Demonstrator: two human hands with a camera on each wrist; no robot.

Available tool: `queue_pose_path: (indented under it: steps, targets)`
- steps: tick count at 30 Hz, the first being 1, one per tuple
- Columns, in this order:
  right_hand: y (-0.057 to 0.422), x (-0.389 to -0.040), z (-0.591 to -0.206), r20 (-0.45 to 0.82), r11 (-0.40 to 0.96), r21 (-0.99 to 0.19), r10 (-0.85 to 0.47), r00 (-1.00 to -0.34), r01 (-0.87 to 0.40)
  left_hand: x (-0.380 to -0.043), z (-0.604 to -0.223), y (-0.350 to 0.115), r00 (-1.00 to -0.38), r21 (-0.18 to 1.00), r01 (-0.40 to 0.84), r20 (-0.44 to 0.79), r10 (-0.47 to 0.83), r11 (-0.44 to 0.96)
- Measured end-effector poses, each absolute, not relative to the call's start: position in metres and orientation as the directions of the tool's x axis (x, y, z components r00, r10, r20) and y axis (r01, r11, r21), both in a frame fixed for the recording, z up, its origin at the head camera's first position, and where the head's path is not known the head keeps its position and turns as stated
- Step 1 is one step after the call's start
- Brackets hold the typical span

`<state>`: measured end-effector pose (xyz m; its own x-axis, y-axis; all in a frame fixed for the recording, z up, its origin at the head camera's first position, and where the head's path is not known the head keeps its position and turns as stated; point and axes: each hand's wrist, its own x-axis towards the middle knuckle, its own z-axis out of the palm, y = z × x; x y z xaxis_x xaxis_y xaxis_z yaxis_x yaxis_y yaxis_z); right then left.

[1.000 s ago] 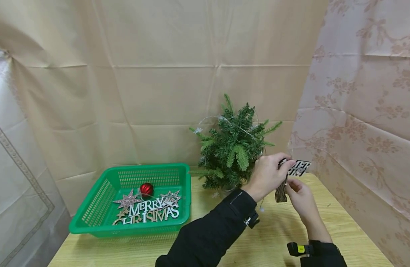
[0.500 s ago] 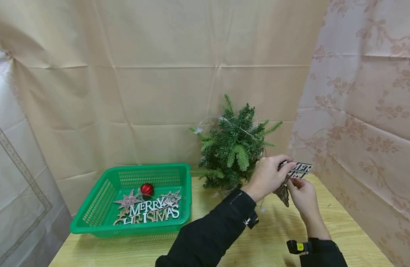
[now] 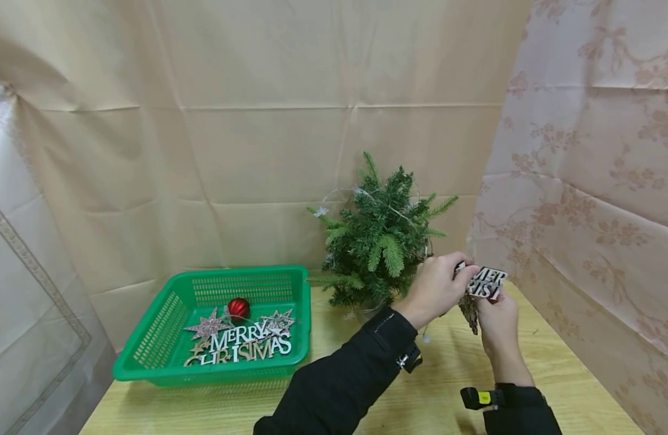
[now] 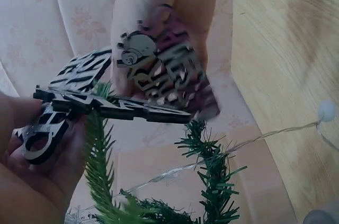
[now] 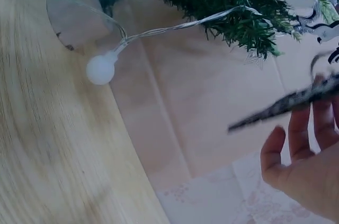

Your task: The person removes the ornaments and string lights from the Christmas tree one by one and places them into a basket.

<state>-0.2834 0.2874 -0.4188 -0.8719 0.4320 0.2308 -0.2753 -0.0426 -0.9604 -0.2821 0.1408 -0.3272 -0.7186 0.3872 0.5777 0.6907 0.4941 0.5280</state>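
My left hand [image 3: 434,283] pinches the white-faced, dark-edged lettering ornaments [image 3: 487,283] to the right of the small Christmas tree [image 3: 374,241]. In the left wrist view, a lettering piece [image 4: 135,110] is seen edge-on at the left fingers. Another lettering ornament [image 4: 172,70], blurred and bearing a small round figure, is in front of my right hand [image 4: 164,7]. The head view has the right hand [image 3: 499,320] just below the letters, its fingertips partly hidden behind them. A brown cut-out piece [image 3: 468,313] hangs between the hands. In the right wrist view, right fingers [image 5: 299,136] touch a dark ornament [image 5: 283,105].
A green plastic basket [image 3: 211,377] stands on the wooden table [image 3: 361,399]. Inside are a red ball [image 3: 238,309], glitter stars [image 3: 209,326] and a MERRY CHRISTMAS sign [image 3: 241,347]. A light string [image 5: 185,25] with a white bulb [image 5: 100,69] trails from the tree.
The lettering has tilted further toward the camera. My right hand has shifted a little lower and beneath it, and the hanging brown piece has turned. The left hand stays almost still.
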Motion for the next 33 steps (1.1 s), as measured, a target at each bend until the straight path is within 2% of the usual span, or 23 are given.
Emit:
queue_pose_path:
  steps: [4, 8, 13, 17, 23, 33]
  targets:
    - [0.288, -0.283, -0.419, 0.241, 0.018, -0.967, 0.388, -0.890, -0.254, -0.283, -0.328, 0.141, -0.690, 0.560, 0.723, 0.605, 0.397, 0.405]
    - [0.290, -0.276, -0.417, 0.286, 0.161, -0.957, 0.369, -0.884, -0.242, -0.283, -0.328, 0.142, -0.656, 0.581, 0.753, 0.629, 0.417, 0.308]
    - [0.290, -0.264, -0.414, 0.358, 0.304, -0.919, 0.380, -0.853, -0.250, -0.283, -0.329, 0.142, -0.680, 0.621, 0.730, 0.617, 0.395, 0.287]
    - [0.288, -0.257, -0.415, 0.372, 0.299, -0.916, 0.387, -0.844, -0.267, -0.281, -0.330, 0.143, -0.700, 0.619, 0.713, 0.610, 0.371, 0.328]
    - [0.286, -0.254, -0.419, 0.367, 0.272, -0.921, 0.362, -0.857, -0.280, -0.281, -0.327, 0.149, -0.655, 0.492, 0.751, 0.643, 0.398, 0.440]
    - [0.283, -0.252, -0.414, 0.337, 0.219, -0.939, 0.433, -0.836, -0.265, -0.281, -0.319, 0.157, -0.595, 0.492, 0.798, 0.735, 0.326, 0.347]
